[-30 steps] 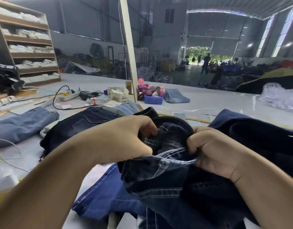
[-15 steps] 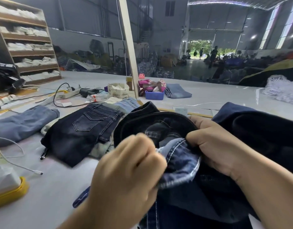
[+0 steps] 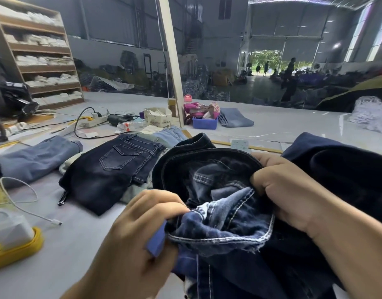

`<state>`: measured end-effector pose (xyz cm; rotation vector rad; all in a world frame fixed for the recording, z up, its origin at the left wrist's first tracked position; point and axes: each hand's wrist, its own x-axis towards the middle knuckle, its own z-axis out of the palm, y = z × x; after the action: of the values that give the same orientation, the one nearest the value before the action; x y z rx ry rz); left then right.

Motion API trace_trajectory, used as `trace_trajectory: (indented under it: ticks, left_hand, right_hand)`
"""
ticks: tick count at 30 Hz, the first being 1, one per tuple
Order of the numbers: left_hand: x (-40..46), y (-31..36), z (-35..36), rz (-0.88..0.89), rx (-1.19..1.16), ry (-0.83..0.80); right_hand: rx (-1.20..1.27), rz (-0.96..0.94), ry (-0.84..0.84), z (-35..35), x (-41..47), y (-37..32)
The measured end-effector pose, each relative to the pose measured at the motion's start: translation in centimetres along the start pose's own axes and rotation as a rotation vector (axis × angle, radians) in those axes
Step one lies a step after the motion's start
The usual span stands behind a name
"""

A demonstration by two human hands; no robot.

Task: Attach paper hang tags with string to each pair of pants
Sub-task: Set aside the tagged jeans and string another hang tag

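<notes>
Denim everywhere, honestly. Dark jeans (image 3: 218, 212) sit bunched in the lower middle of the frame, waistband gaping open, held up off the grey table (image 3: 78, 244). Left hand (image 3: 142, 229) has its fingers curled tight, pinching the near edge of the waistband along with a blue-purple flat bit that might be a hang tag (image 3: 156, 241), can't say for sure. Right hand (image 3: 293, 190) has its fingers curled over the far side of the band, thumb tucked in.

What could go sideways, as I see it: no string is visible anywhere, so if the tag piece isn't threaded it could just slip out when the fabric gets tugged. The bunched cloth also hides the belt loops, so the tag might end up on the wrong bit. And the frayed raw hem near the grip could snag.

Counts: two hands, one pair in hand, one dark pair (image 3: 112, 169) lying flat at centre left, one lighter blue pair (image 3: 39, 158) at left, one folded pair (image 3: 235, 117) far back. One white charging cable (image 3: 24, 203), one power strip (image 3: 95, 120), one blue plastic bin (image 3: 204, 123).
</notes>
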<state>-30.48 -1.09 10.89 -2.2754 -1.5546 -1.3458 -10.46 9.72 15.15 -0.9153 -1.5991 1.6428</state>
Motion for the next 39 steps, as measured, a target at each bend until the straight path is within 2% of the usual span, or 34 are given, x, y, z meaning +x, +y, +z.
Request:
trace_trajectory:
  ticks: [2,5,7,9,12,15,17,18,19,20,21,23,25,27,30,34,39]
  left_hand:
    - [-1.2,-1.6,-0.2,0.109,-0.038,0.047]
    - [-0.8,-1.8,-0.6,0.044,-0.200,0.020]
    - [-0.7,-1.3,-0.6,-0.147,-0.332,0.015]
    - [-1.0,-0.9,-0.5,-0.418,-0.498,-0.001]
    - [-1.1,-1.5,-0.4,-0.822,-0.676,-0.191]
    - [-0.8,-1.4,-0.5,-0.902,-0.990,-0.246]
    - [-0.2,-0.9,-0.6,-0.948,-1.254,-0.216]
    - [0.4,-0.6,-0.3,-0.966,-1.296,-0.213]
    - [0.9,-0.2,-0.1,-0.957,-1.288,-0.205]
    - [0.7,-0.3,0.0,-0.852,-1.261,-0.230]
    - [0.5,-0.1,0.1,-0.768,-1.189,-0.234]
    - [0.8,-0.3,0.7,-0.741,-1.127,-0.174]
    - [1.3,0.6,0.9,-0.772,-1.181,-0.160]
    - [3.0,2.5,1.0,-0.840,-1.187,-0.079]
    - [3.0,3.7,0.9,-0.777,-1.200,-0.022]
    - [2.9,3.7,1.1,-0.737,-1.103,0.008]
    - [1.7,4.2,1.1,-0.620,-0.916,-0.098]
  right_hand:
    - [-0.007,-0.004,-0.018,0.1,-0.1,0.1]
    - [-0.063,-0.043,0.011,0.4,-0.4,0.2]
    - [-0.218,-0.105,0.065,0.8,-0.8,-0.1]
    - [-0.392,-0.174,0.112,1.2,-1.2,-0.2]
    - [-0.602,-0.269,0.159,1.8,-1.5,0.4]
    - [-1.020,-0.607,0.285,2.4,-1.7,0.3]
    - [-1.204,-0.882,0.178,3.0,-1.9,-0.3]
    - [-1.263,-0.957,0.023,3.3,-2.0,-0.4]
    - [-1.308,-0.981,-0.128,3.6,-2.0,-0.5]
    - [-1.307,-0.945,-0.241,3.8,-1.9,-0.4]
    - [-1.238,-0.864,-0.305,3.9,-2.0,-0.4]
    - [-0.872,-0.556,-0.363,3.5,-1.9,-0.6]
    - [-0.529,-0.256,-0.363,3.0,-1.6,-1.1]
    - [-0.407,-0.092,-0.346,3.0,-1.5,-1.1]
    - [-0.228,0.003,-0.303,3.1,-1.4,-0.9]
    - [0.002,0.006,-0.227,2.2,-1.8,-0.6]
    - [0.237,-0.027,-0.139,1.8,-2.0,-0.4]
